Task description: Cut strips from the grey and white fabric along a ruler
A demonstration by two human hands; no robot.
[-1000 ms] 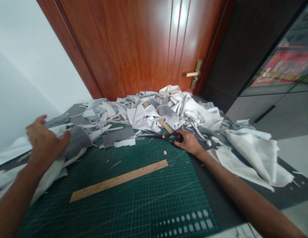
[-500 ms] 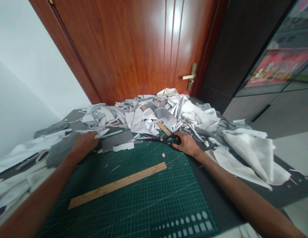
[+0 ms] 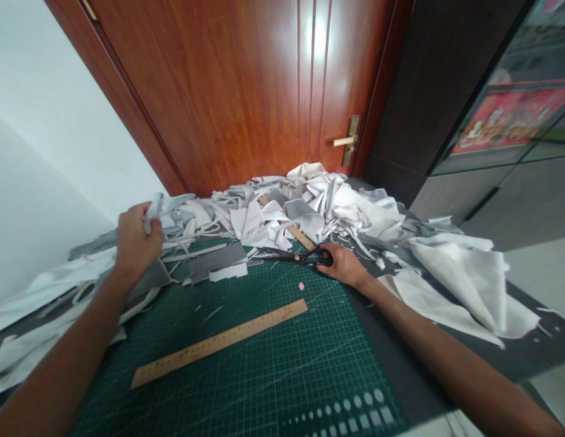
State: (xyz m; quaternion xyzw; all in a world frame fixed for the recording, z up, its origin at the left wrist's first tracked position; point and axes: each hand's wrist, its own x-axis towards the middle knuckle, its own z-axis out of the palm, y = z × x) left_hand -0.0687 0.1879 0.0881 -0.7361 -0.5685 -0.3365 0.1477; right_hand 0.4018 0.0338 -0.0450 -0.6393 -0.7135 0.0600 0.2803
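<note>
My right hand (image 3: 345, 266) is shut on the black handles of a pair of tailor's shears (image 3: 304, 257), whose closed blades point left across the cutting mat. My left hand (image 3: 135, 240) is raised above the left side of the work surface, pinching a narrow pale grey fabric strip (image 3: 153, 213). Below it lies a grey fabric piece (image 3: 150, 280). A green cutting mat (image 3: 246, 388) fills the foreground, with a wooden ruler (image 3: 218, 343) lying on it. A pink chalk disc (image 3: 301, 286) sits near the shears.
A heaped pile of white and grey fabric scraps (image 3: 286, 212) stands against a wooden door (image 3: 227, 91) with a brass handle (image 3: 348, 141). A large white fabric sheet (image 3: 459, 285) lies at right. A white wall rises at left, and dark cabinets and a glass panel stand at right.
My left hand has risen from the scraps at the mat's edge and now pinches a fabric strip. My right hand stays on the shears. The view has shifted slightly.
</note>
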